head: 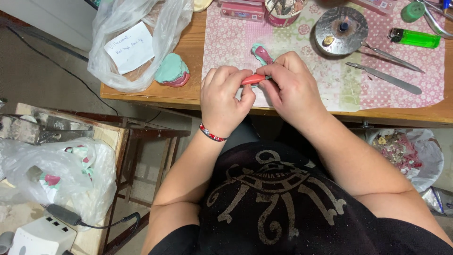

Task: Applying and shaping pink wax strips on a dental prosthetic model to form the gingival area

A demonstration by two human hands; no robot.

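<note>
Two hands: both work together at the near edge of the wooden table (188, 97), just above the person's lap.
Left hand (222, 100): fingers curled in, thumb and fingertips pinching one end of a red wax strip (253, 79); a red beaded bracelet (211, 134) sits on the wrist.
Right hand (291, 81): fingers bent and pressed close, gripping the other end of the strip, which sits against a teal and pink dental cast (262, 53) half hidden behind the knuckles.
Red wax strip: short, slightly curved, held between the two hands over the front edge of a pink patterned mat (330, 80).
Left of the hands: a second teal and pink dental model (172, 70) lies on bare wood, touching a clear plastic bag (127, 33) that holds a white handwritten note.
Right of the hands: a flat metal spatula (384, 78) lies on the mat, with a thinner metal tool (391, 56) just beyond it.
Farther back: a round metal dish (340, 26), a green lighter (415, 38) and a tub of tools (282, 12).
Below the table, right: a bin lined with a plastic bag (408, 153), holding pink and pale scraps.
</note>
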